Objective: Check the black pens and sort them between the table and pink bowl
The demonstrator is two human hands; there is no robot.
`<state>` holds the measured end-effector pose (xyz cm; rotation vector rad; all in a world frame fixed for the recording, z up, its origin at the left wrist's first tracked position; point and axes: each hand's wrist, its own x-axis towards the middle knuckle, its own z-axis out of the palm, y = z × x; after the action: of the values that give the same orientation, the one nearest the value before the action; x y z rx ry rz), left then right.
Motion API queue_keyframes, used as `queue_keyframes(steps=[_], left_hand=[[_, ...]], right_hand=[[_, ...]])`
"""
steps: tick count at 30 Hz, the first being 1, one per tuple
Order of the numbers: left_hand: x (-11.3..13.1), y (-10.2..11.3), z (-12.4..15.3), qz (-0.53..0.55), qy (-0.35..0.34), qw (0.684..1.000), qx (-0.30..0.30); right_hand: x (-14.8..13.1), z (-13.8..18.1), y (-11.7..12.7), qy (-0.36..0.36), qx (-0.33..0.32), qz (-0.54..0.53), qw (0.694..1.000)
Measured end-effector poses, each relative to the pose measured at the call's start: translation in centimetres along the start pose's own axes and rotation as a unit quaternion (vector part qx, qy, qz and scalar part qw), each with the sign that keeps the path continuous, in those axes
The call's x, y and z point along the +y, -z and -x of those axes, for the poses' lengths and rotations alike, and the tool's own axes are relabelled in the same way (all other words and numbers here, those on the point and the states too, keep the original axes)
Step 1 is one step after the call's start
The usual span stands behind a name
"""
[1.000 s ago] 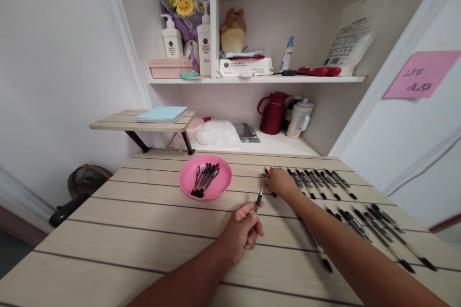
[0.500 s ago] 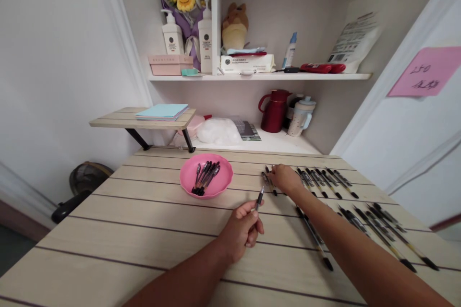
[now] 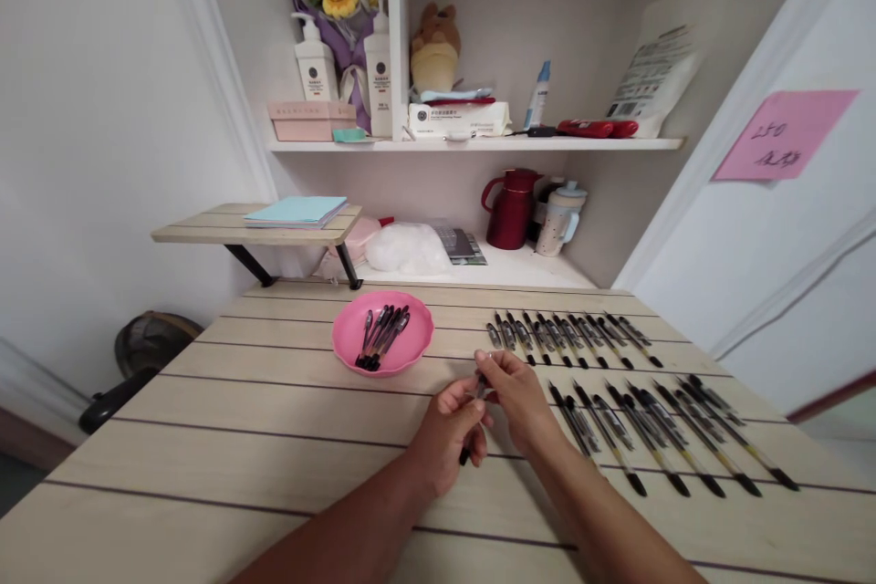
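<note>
While the pink bowl (image 3: 383, 349) sits idle, both hands meet on one pen (image 3: 479, 385).
Bowl at ten o'clock of the hands, a bundle of dark pens lying in it. Left hand (image 3: 448, 438) curls shut round the pen's lower barrel, just above the table (image 3: 274, 420). Right hand (image 3: 521, 394), a second ago out at one o'clock on the far row (image 3: 568, 336), has come back and now pinches the pen's top end, touching the left. That makes it a two-handed hold. Far row lies at one o'clock, near row (image 3: 657, 433) at three o'clock, pens side by side.
</note>
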<state>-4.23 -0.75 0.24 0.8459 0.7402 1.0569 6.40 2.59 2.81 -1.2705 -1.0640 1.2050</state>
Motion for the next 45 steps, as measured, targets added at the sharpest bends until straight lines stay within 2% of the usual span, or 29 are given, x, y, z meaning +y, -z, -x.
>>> queue_keyframes(steps=[3,6,18,34,40,45], left_hand=[[-0.06,-0.26,0.08,-0.029,-0.004,0.999,0.038],[0.02,-0.38,0.17,-0.05,-0.007,0.997,0.051],[0.42,-0.13,0.16,-0.047,0.022,0.998,0.02],[0.57,-0.06,0.08,-0.067,0.026,0.997,0.012],[0.79,-0.21,0.2,-0.063,0.029,0.998,0.007],[0.79,-0.23,0.23,-0.065,0.034,0.997,0.01]], right_hand=[[0.7,0.04,-0.55,0.022,0.03,-0.067,0.997],[0.85,-0.08,-0.47,0.013,0.034,-0.115,0.993],[0.72,0.56,-0.32,-0.05,0.004,-0.255,0.966],[0.69,0.58,0.17,-0.02,-0.038,-0.232,0.972],[0.54,0.57,0.23,-0.025,-0.038,-0.256,0.966],[0.73,0.48,0.29,-0.013,-0.034,-0.223,0.974]])
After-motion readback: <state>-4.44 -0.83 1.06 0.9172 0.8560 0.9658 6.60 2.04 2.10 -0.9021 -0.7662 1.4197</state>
